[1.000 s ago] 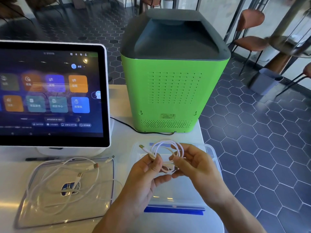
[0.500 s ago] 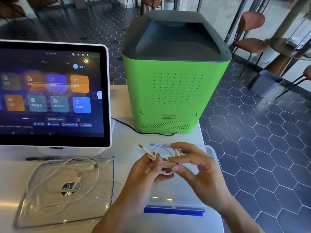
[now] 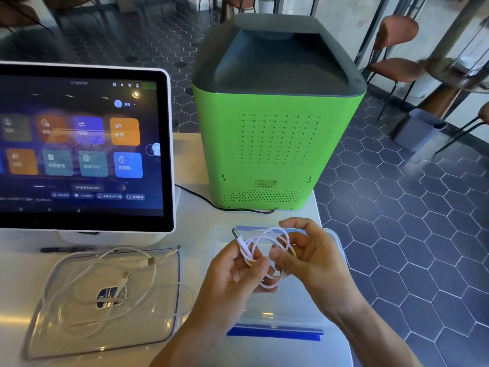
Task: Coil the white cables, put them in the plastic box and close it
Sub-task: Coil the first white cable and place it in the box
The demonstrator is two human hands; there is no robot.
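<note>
Head view finds the left hand (image 3: 238,271) pinching a small coil of white cable (image 3: 267,256) between thumb and curled fingers, one plug end sticking up past the knuckles, while the right hand (image 3: 309,258) curls round the coil's other side, thumb and fingertips on the loops. Both hands hover above the clear plastic box (image 3: 336,250) with its blue edge strip, which sits on the white table (image 3: 193,215) near its right edge. To the left lies the transparent lid (image 3: 169,308) (flat, with a blue label), carrying the loose white cables (image 3: 105,287) in a sprawl. Behind stand a touchscreen terminal (image 3: 82,144) and a green machine (image 3: 272,144), a black cord (image 3: 203,200) running between them.
</note>
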